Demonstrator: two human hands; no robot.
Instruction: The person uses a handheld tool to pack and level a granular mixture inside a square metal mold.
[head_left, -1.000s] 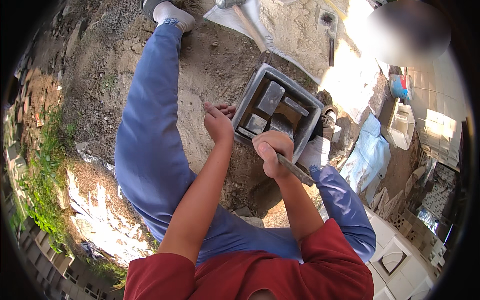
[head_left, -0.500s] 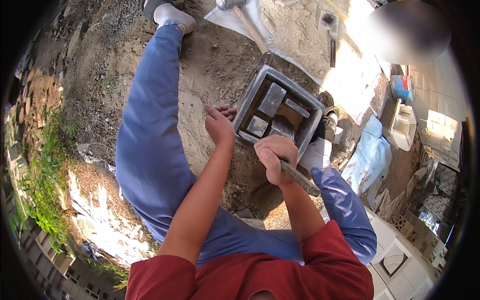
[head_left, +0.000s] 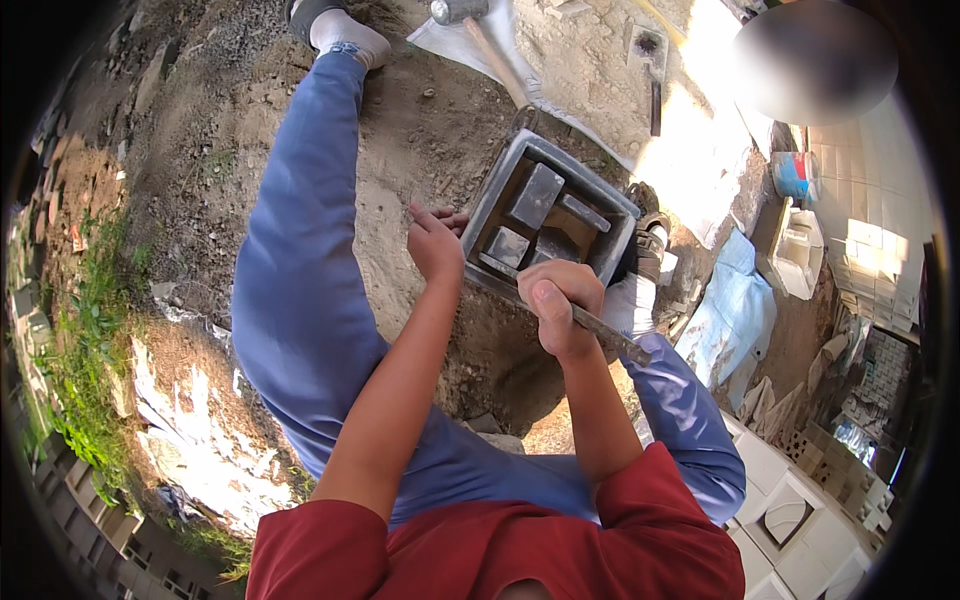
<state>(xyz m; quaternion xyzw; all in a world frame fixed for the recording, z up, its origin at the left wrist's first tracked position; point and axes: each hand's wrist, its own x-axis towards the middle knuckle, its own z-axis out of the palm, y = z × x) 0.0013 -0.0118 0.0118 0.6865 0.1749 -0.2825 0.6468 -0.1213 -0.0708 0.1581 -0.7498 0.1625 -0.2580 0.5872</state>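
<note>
A grey square mould [head_left: 582, 166] with raised walls stands tilted on the dirt between my legs. Inside it are several grey blocks, among them a long block [head_left: 537, 195] and a smaller square one [head_left: 506, 247]. My right hand [head_left: 562, 303] is wrapped round a narrow flat bar [head_left: 622, 341] above the mould's near wall. One end of the bar sticks out to the right; its other end is hard to make out near the rim. My left hand [head_left: 436, 244] is beside the mould's left wall, fingers stretched out and holding nothing. Whether the fingertips touch the wall is unclear.
Beyond the mould, a mallet [head_left: 497, 62] lies partly on a white sheet [head_left: 437, 36]. A dark-handled tool [head_left: 655, 108] is farther right. To the right are a light blue sack [head_left: 735, 300], a white moulded block [head_left: 798, 250] and a bucket [head_left: 792, 175].
My right hand has shifted a little right with the bar, whose outer end now sits slightly higher. My left hand stays beside the mould. The whole view has moved slightly.
</note>
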